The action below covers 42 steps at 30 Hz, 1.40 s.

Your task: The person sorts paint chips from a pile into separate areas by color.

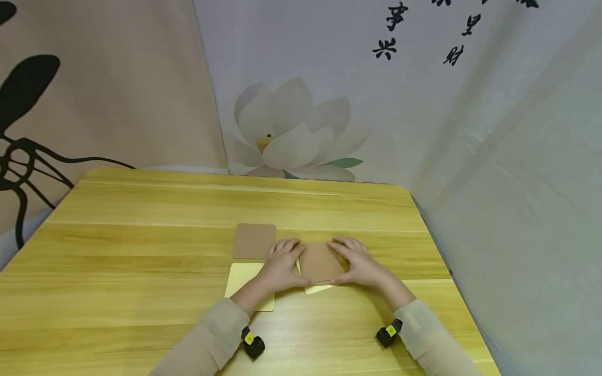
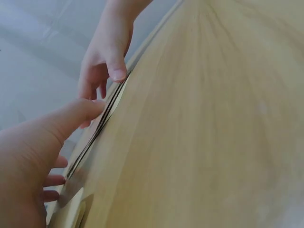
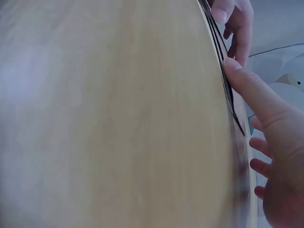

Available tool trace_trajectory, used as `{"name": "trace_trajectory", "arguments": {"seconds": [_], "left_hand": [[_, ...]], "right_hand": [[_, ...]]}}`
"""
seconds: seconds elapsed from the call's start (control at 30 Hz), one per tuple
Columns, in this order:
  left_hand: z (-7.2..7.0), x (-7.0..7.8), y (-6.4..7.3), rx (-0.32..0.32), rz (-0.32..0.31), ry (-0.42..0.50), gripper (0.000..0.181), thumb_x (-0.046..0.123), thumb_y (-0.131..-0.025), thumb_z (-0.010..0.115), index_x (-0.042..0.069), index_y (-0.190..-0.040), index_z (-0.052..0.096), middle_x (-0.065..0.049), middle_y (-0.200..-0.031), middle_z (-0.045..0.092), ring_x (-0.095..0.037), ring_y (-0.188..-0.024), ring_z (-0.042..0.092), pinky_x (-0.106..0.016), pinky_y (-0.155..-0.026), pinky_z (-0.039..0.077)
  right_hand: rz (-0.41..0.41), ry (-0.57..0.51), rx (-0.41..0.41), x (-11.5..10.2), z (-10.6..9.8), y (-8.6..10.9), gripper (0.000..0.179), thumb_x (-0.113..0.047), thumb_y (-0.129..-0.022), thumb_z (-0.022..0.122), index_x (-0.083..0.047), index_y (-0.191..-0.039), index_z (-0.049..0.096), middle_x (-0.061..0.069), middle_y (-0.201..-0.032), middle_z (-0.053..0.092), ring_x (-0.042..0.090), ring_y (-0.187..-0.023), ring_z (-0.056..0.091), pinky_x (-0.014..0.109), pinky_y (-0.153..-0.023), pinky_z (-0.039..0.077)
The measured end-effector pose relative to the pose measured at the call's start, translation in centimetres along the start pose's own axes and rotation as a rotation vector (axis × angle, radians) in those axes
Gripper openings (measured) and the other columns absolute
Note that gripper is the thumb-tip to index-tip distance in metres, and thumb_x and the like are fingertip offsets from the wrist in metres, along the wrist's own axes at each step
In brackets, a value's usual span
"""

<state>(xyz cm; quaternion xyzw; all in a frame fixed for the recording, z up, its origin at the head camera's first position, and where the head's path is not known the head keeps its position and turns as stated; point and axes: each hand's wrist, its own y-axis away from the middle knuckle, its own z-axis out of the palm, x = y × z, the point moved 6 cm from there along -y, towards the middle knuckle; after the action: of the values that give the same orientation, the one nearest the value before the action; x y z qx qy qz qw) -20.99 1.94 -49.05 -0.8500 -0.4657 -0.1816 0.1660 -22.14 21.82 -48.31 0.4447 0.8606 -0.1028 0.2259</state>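
Between both hands lies a thin brown square board (image 1: 322,263) with rounded corners. My left hand (image 1: 281,269) holds it along the left side, thumb at the near corner and fingers at the far one. On the opposite side my right hand (image 1: 361,263) grips it in the same manner. A pale yellow square (image 1: 319,289) sticks out beneath it at a slight angle. Edge-on in the left wrist view, thin layers (image 2: 97,127) are stacked with small gaps between them. The right wrist view shows the right thumb (image 3: 247,83) against those edges.
Left of the hands, another brown square board (image 1: 254,240) lies flat on the wooden table (image 1: 141,261). Nearer to me is a pale yellow square (image 1: 242,274), partly covered by the left hand and wrist. Printed curtains (image 1: 301,62) hang behind the table.
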Motion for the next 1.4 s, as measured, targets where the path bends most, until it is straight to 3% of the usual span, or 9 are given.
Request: {"name": "trace_trajectory", "arguments": {"seconds": [0.73, 1.13, 1.4], "left_hand": [[0.3, 0.5, -0.1, 0.024, 0.039, -0.033, 0.088, 0.059, -0.070, 0.075, 0.005, -0.136, 0.053, -0.009, -0.140, 0.044, -0.029, -0.129, 0.035, -0.051, -0.106, 0.022], [-0.7, 0.6, 0.6, 0.024, 0.052, -0.016, 0.086, 0.056, -0.071, 0.076, 0.006, -0.137, 0.053, -0.009, -0.142, 0.042, -0.030, -0.131, 0.033, -0.051, -0.107, 0.021], [-1.6, -0.2, 1.4, 0.042, 0.057, 0.001, 0.087, 0.056, -0.068, 0.079, 0.007, -0.136, 0.055, -0.007, -0.142, 0.043, -0.029, -0.130, 0.033, -0.051, -0.107, 0.020]], "right_hand": [[-0.019, 0.007, -0.021, 0.3, 0.2, -0.2, 0.096, -0.063, -0.072, 0.072, -0.017, -0.149, 0.038, 0.006, -0.152, 0.030, 0.028, -0.139, 0.018, 0.054, -0.109, 0.013], [-0.005, 0.012, 0.051, -1.1, 0.1, 0.4, 0.095, -0.059, -0.071, 0.076, -0.016, -0.148, 0.040, 0.009, -0.149, 0.033, 0.028, -0.138, 0.021, 0.053, -0.109, 0.012], [0.007, 0.014, 0.068, -2.2, 0.7, 0.1, 0.096, -0.065, -0.070, 0.072, -0.018, -0.147, 0.040, 0.006, -0.147, 0.035, 0.026, -0.137, 0.022, 0.052, -0.109, 0.015]]}}
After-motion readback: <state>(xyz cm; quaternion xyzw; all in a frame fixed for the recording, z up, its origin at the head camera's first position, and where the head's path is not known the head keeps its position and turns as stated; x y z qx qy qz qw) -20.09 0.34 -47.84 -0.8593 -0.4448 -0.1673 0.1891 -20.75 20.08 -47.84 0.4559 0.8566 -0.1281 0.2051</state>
